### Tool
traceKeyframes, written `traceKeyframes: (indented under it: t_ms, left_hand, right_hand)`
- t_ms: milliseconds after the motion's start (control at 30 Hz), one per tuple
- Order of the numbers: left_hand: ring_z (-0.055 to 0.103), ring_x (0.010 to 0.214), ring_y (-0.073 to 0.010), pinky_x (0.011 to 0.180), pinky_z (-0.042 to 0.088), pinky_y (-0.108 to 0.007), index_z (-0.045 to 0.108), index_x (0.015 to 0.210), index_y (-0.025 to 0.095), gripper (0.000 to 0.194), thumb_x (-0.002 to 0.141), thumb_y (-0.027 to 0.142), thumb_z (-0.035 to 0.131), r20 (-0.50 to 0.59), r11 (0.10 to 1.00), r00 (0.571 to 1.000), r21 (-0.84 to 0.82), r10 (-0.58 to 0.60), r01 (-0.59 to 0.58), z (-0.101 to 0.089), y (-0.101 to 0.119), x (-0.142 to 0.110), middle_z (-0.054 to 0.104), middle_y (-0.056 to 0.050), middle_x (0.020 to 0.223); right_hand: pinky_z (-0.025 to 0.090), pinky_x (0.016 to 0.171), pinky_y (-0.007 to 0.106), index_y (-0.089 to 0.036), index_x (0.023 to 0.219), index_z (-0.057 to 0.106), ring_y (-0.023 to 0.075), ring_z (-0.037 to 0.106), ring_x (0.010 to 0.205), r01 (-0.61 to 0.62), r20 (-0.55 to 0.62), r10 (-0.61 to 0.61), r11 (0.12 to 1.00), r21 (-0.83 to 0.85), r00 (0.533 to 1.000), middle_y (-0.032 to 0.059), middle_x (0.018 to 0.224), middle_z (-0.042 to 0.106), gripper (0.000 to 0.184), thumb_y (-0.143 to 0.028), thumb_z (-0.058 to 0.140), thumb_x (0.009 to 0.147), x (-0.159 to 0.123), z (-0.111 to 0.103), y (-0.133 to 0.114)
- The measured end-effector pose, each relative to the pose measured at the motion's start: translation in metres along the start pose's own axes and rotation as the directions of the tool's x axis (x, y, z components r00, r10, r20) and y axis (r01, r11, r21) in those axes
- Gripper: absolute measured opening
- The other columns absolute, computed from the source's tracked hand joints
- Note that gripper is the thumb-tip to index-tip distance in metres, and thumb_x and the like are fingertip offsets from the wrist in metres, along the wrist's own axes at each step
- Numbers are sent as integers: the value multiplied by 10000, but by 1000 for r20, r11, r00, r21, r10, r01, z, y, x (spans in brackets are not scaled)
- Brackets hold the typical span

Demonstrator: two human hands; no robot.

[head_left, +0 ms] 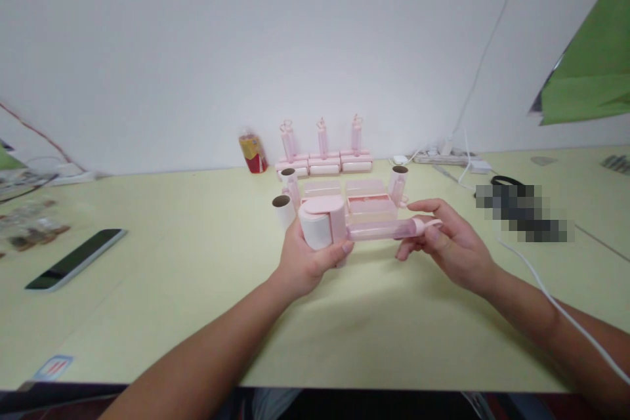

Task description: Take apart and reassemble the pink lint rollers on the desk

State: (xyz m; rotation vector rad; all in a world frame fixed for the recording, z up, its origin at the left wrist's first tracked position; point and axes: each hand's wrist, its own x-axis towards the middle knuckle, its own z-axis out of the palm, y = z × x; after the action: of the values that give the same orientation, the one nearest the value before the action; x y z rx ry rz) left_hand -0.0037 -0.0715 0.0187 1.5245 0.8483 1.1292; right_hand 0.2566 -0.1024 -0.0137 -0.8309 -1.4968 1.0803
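A pink lint roller (381, 231) with a white sticky roll and a translucent pink handle is held sideways above the table. My left hand (308, 262) is closed around its roll end, thumb along the pink casing. At the handle's looped end, my right hand (455, 243) pinches with the thumb, and its other fingers are spread. Behind the roller, a pink open tray-like part (369, 204) lies partly hidden. White cardboard-cored rolls stand nearby, one left (282, 210) and another right (398, 177).
Several similar lint rollers (322, 163) stand in a row by the wall, beside a red-and-yellow packet (254, 152). A phone (76, 260) lies left. On the right are a power strip (443, 157), a white cable (541, 282) and a blurred-out dark object (522, 210).
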Motion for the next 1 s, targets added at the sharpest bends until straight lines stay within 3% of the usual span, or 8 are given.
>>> traceKeyframes:
  t_ms: [133, 200, 300, 433, 600, 867, 1000]
  left_hand:
    - [635, 722, -206, 604, 497, -291, 592, 1073, 141, 556, 614, 342, 834, -13, 996, 999, 88, 35, -34, -5, 0, -2, 698, -75, 844]
    - [629, 726, -201, 610, 495, -286, 592, 1056, 148, 549, 599, 324, 842, 17, 992, 999, 124, 34, -36, -6, 0, -3, 689, -64, 831]
    - [614, 669, -179, 577, 486, -274, 587, 986, 152, 474, 615, 322, 829, 68, 993, 998, 119, -16, 8, -5, 0, -4, 671, -51, 779]
    - [601, 604, -158, 525, 475, -257, 572, 920, 152, 411, 640, 337, 809, 100, 992, 991, 99, -90, 80, -3, 1, -4, 667, -49, 760]
    - [571, 536, -136, 463, 446, -233, 562, 892, 153, 390, 640, 319, 809, 155, 993, 982, 74, -104, 94, -5, 2, -3, 646, -28, 705]
    - [616, 600, -162, 534, 484, -256, 566, 1006, 146, 473, 637, 301, 818, 123, 992, 986, 68, -114, 107, -4, -2, 2, 670, -37, 757]
    - [658, 689, -201, 607, 521, -296, 557, 1045, 144, 501, 648, 308, 814, 143, 986, 976, 26, -164, 162, -5, -6, 9, 672, -56, 809]
  right_hand:
    - [468, 516, 279, -170, 913, 566, 153, 610, 520, -80, 135, 81, 997, -15, 987, 60, 740, 664, 437, -586, 435, 942, 2, -3, 0]
    - [424, 462, 250, -168, 730, 543, 128, 539, 443, -102, 191, 122, 988, -115, 974, 18, 561, 581, 506, -603, 402, 947, 1, -3, -1]
    - [366, 424, 228, -188, 616, 477, 110, 470, 397, -108, 173, 155, 962, -252, 973, -27, 442, 448, 557, -606, 350, 961, -1, -3, -3]
    - [304, 417, 231, -198, 580, 432, 95, 404, 404, -63, 192, 140, 931, -359, 971, -28, 457, 422, 583, -619, 308, 963, -2, -4, -3]
    - [257, 410, 228, -194, 582, 434, 88, 356, 413, -70, 258, 176, 925, -374, 950, -32, 462, 403, 573, -594, 313, 973, -4, -3, 0]
    - [356, 412, 229, -195, 595, 447, 107, 434, 378, -229, 217, 275, 949, -216, 937, -44, 441, 400, 566, -615, 335, 957, -1, 1, 13]
    - [414, 513, 235, -162, 663, 543, 122, 523, 480, -211, 279, 282, 943, -258, 918, -2, 508, 529, 555, -578, 346, 973, 9, -6, 7]
